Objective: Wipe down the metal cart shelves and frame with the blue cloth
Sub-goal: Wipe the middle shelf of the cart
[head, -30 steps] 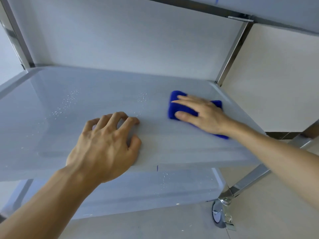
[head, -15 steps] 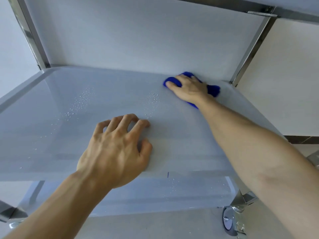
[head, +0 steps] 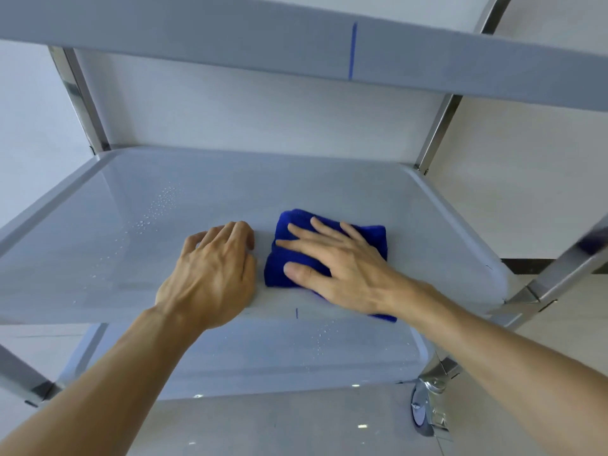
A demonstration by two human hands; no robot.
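The right hand pressed flat, fingers spread, on the blue cloth, mid-front of the middle shelf. The left hand, fingers curled, braced on that shelf just beside the cloth. Droplets sat further left: sweep there with steady, overlapping strokes, I'd say

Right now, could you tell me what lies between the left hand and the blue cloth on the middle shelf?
Only a narrow strip of bare shelf separates the left hand from the blue cloth, as the head view shows.
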